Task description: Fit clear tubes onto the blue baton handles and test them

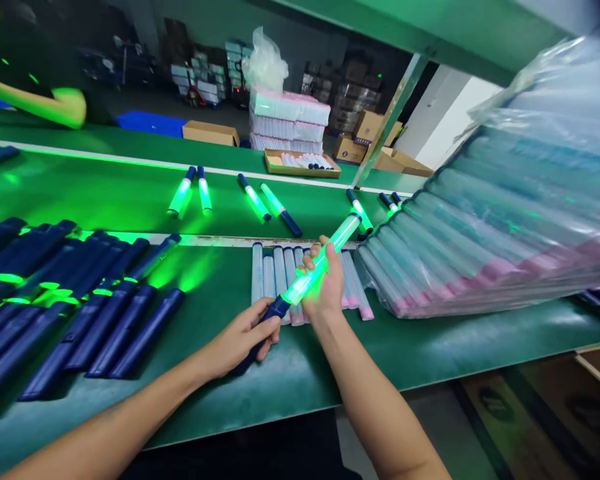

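My left hand [243,337] is closed round the dark blue handle of a glow stick [310,273] whose clear tube shines bright green. My right hand [325,283] wraps round the middle of that lit tube, holding it slanted up to the right over the green bench. Under my hands lies a short row of unlit clear tubes with pink ends [280,270].
Several dark blue handles [75,300] lie in rows at the left. A big plastic bag of tubes [485,233] fills the right. Lit sticks [253,197] lie on the green conveyor [105,193] behind. Another person's arm [35,100] reaches in at top left. Boxes stand beyond.
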A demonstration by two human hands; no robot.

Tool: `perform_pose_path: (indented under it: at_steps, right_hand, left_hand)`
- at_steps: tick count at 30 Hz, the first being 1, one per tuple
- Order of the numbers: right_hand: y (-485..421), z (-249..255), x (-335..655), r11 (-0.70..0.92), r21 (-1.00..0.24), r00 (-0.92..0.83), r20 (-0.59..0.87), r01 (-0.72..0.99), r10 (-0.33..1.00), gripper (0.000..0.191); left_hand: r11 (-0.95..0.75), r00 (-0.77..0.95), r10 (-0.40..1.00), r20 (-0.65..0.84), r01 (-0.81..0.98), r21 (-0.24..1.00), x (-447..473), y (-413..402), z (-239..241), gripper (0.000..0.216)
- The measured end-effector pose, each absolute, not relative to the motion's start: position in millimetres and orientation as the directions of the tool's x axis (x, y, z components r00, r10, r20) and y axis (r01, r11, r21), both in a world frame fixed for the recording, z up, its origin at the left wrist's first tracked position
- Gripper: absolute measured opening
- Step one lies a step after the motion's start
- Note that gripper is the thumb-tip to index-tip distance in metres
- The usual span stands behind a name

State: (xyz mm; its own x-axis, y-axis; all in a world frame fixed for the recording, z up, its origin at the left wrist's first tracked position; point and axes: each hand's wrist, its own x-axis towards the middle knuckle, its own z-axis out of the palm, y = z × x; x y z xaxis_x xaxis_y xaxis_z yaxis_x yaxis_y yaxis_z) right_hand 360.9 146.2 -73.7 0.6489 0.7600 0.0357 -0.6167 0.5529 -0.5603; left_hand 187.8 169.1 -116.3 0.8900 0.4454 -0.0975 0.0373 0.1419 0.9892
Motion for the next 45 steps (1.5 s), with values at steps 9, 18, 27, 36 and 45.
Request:
perform_pose_path:
  at_steps: [9, 18, 27, 36, 45]
  right_hand:
    - [142, -69, 352, 0.584, -0.622, 0.681, 0.109, -0.521, 0.724, 0.021]
    - [137, -62, 347, 0.570, -0.541, 0.600, 0.142, -0.619, 0.787, 0.016]
    - [137, -45, 328, 0.553, -0.640, 0.562, 0.219, -0.534, 0.797, 0.020]
    - [121, 2, 315, 0.652, -0.699, 0.337, 0.563, -0.294, 0.755, 0.024]
    - [108, -13, 273, 0.629, -0.736, 0.233, 0.585, -0.252, 0.777, 0.015]
  left_hand:
    - [0.227, 0.901, 0.418, -0.116, 0.020, 0.974, 190, 162, -117, 0.030]
    - [0.622, 0.967, 0.232, -0.108, -0.063, 0.780, 186, 161, -118, 0.028]
    - [0.726, 0.986, 0.166, 0.003, -0.124, 0.676, 182, 163, -122, 0.033]
    - [0.215, 0.890, 0.416, 0.188, -0.297, 0.930, 171, 167, -120, 0.052]
    - [-0.031, 0.753, 0.588, 0.294, -0.342, 0.939, 168, 144, -124, 0.041]
